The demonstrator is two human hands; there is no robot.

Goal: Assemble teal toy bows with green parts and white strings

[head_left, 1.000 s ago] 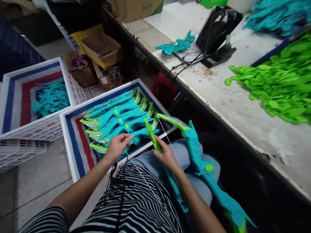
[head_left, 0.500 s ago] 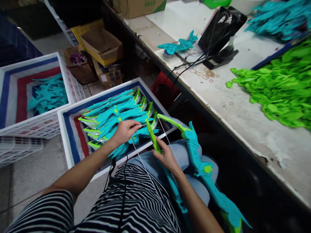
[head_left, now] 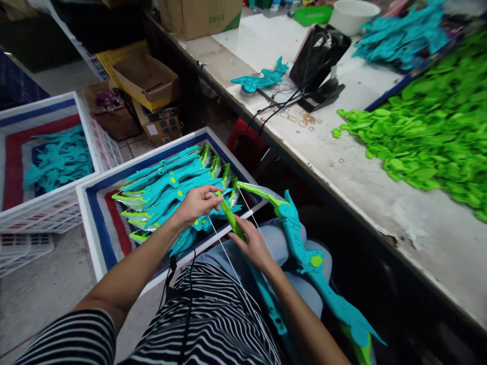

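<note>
My left hand [head_left: 201,204] is closed in a pinch on the white string [head_left: 225,247], right at the tip of a green bow limb. Below it, my right hand [head_left: 251,242] grips this toy bow [head_left: 231,217] by its green end. The bow's turquoise body [head_left: 267,294] slants down past my right forearm, over my lap. A second turquoise and green toy bow [head_left: 300,248] rests across my legs to the right, its own string running down from its green tip. What exactly lies between the left fingertips is partly hidden.
At my left, a crate [head_left: 88,238] holds several finished-looking bows, beside another crate [head_left: 85,147] of turquoise parts. The workbench [head_left: 365,203] on the right carries a black fan [head_left: 314,61], rubber bands [head_left: 304,120], a turquoise piece [head_left: 262,79] and green parts [head_left: 426,137].
My left fingers have moved from beside the green limb tip onto it, bringing the string against it. My right hand keeps its grip. The whole view has shifted slightly.
</note>
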